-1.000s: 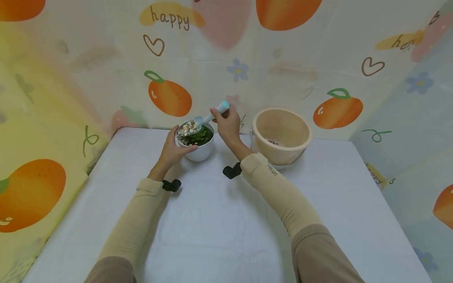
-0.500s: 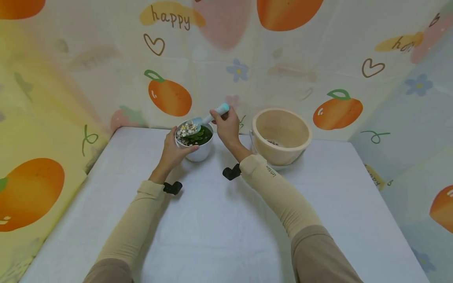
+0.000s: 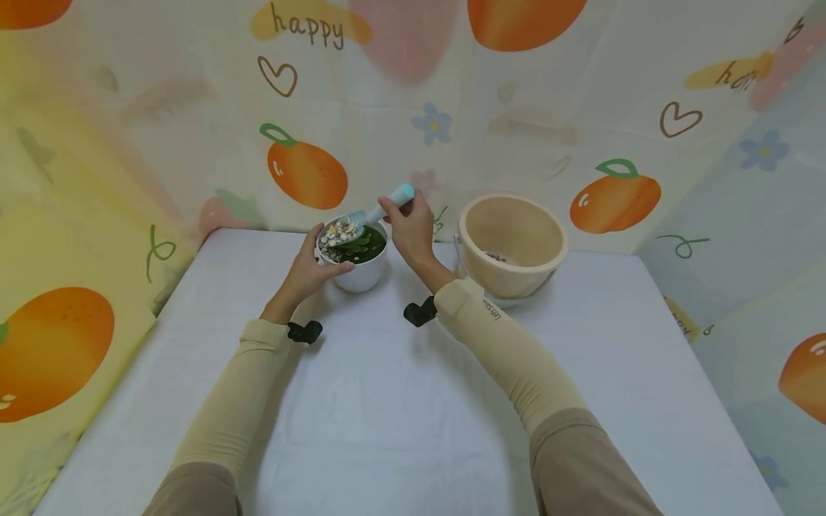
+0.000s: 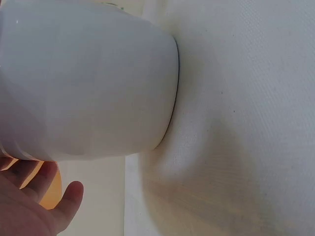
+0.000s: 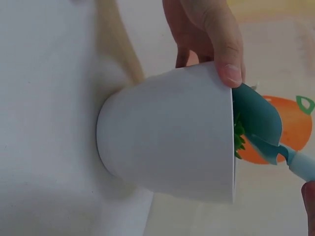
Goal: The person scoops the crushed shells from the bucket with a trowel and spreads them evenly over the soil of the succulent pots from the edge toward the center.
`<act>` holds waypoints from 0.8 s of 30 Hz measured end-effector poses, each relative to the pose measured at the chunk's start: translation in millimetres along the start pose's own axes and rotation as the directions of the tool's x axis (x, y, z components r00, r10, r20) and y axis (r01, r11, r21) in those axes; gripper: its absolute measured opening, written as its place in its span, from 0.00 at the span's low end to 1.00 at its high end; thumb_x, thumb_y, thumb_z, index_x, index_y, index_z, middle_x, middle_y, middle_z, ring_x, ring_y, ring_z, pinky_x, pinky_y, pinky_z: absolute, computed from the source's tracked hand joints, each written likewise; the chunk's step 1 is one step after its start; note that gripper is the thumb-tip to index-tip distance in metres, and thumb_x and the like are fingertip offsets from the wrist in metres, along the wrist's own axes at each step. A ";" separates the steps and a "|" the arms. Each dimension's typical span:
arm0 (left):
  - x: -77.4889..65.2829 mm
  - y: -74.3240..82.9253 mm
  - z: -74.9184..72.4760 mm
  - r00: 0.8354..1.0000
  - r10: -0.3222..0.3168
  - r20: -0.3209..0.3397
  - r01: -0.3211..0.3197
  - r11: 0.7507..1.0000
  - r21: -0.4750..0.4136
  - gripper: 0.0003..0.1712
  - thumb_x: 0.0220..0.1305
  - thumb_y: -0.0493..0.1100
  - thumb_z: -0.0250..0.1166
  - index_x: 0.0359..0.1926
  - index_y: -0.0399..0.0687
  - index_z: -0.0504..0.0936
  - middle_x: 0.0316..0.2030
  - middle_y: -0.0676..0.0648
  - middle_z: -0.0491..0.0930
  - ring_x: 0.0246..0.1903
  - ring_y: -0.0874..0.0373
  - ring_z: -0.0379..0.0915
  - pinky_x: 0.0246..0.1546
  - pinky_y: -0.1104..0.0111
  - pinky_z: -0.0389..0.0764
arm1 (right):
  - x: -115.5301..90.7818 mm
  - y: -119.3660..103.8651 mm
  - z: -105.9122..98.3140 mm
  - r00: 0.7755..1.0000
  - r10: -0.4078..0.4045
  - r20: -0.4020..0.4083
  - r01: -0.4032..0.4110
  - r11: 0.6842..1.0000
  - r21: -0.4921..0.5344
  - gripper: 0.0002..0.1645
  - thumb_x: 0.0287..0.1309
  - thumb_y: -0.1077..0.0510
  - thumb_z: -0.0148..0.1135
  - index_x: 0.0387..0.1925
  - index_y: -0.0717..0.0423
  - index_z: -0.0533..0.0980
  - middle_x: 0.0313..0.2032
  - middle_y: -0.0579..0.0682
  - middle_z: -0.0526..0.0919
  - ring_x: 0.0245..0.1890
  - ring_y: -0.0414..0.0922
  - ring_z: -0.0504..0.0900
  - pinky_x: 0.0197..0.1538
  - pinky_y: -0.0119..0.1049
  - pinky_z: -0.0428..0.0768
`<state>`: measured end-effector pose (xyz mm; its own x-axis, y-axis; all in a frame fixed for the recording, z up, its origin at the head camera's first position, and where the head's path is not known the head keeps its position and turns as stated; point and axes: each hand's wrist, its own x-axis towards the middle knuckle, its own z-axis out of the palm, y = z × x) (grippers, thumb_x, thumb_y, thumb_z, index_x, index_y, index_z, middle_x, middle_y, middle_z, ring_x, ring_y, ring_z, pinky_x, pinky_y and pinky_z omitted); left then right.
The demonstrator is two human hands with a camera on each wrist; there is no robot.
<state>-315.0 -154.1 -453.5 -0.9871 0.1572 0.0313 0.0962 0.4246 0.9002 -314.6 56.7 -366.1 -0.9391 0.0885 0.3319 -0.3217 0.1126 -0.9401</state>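
On the white cloth-covered worktop [image 3: 387, 401], our left fingers [image 3: 313, 239] grasp the rim of a round white pot [image 3: 358, 276] with green leaves [image 3: 357, 250], while our right fingers [image 3: 390, 208] pinch a light-blue scoop [image 3: 376, 214] of pale granules [image 3: 339, 232] at its mouth, left of a round beige bucket [image 3: 511, 282].

Pot [image 5: 167, 140] smooth, matt (plastic by looks); scoop [image 5: 258, 115] plastic; tablecloth [image 4: 275, 123] woven.
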 end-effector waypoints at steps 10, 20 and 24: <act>-1.5 -0.5 2.7 1.000 -0.009 -0.020 0.009 1.000 -0.017 0.66 0.52 0.55 0.75 0.78 0.50 0.38 0.77 0.45 0.43 0.76 0.44 0.39 0.72 0.41 0.48 | 2.7 3.5 0.1 0.997 0.058 0.048 -0.063 0.990 0.127 0.19 0.62 0.61 0.64 0.50 0.70 0.74 0.46 0.65 0.82 0.50 0.56 0.83 0.51 0.40 0.84; -6.2 -0.9 8.1 0.994 0.033 -0.100 -0.033 0.999 0.001 0.65 0.51 0.55 0.76 0.77 0.45 0.42 0.76 0.41 0.49 0.75 0.45 0.45 0.74 0.44 0.48 | -4.2 -2.0 3.6 1.000 -0.003 0.030 0.002 1.000 0.029 0.17 0.62 0.58 0.64 0.45 0.68 0.74 0.42 0.63 0.83 0.46 0.53 0.84 0.48 0.34 0.84; -8.5 0.8 10.8 0.990 0.031 -0.136 -0.027 0.999 0.027 0.65 0.50 0.56 0.76 0.77 0.44 0.43 0.75 0.40 0.50 0.74 0.44 0.47 0.73 0.44 0.49 | -6.4 -4.8 6.1 0.998 -0.056 0.017 0.056 0.998 -0.016 0.16 0.61 0.56 0.66 0.42 0.65 0.75 0.40 0.62 0.84 0.43 0.52 0.85 0.46 0.31 0.84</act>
<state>-305.2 -145.4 -457.7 -0.9919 0.0474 0.1179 0.1266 0.4437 0.8872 -307.8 49.6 -364.2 -0.9216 0.0653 0.3825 -0.3719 0.1332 -0.9187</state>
